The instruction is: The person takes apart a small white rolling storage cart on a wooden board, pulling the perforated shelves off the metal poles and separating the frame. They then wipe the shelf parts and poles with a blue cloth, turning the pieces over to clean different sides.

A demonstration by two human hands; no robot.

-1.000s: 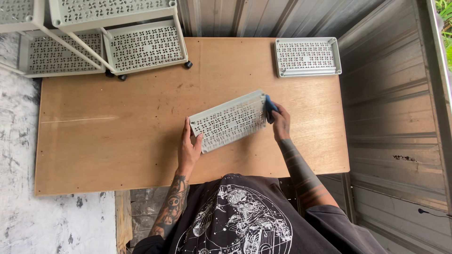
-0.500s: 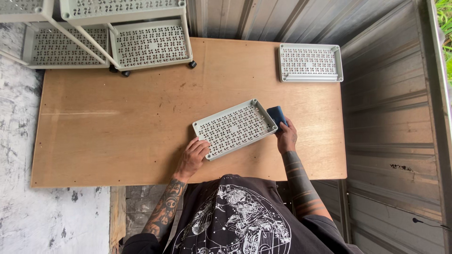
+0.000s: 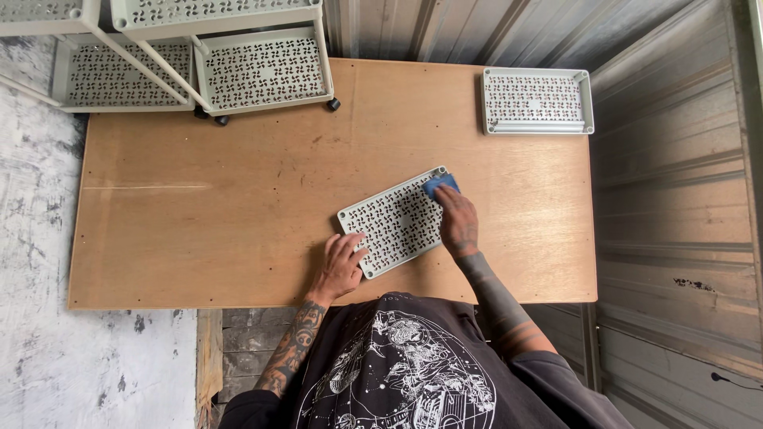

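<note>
A pale grey perforated tray (image 3: 393,222) lies flat and slightly turned on the wooden table (image 3: 222,214), near its front edge. My left hand (image 3: 342,262) rests on the tray's near left corner with its fingers spread, pressing it down. My right hand (image 3: 457,218) presses a small blue cloth (image 3: 439,185) onto the tray's far right corner. Most of the cloth is hidden under my fingers.
A second perforated tray (image 3: 537,100) sits at the table's far right corner. A wheeled shelf cart (image 3: 262,71) with matching trays stands on the far left of the table, another cart (image 3: 119,75) beside it. Corrugated metal wall (image 3: 675,199) runs along the right.
The tray was tilted up a second ago and now lies flat. My right hand with the blue cloth has moved from the tray's right edge onto its far corner.
</note>
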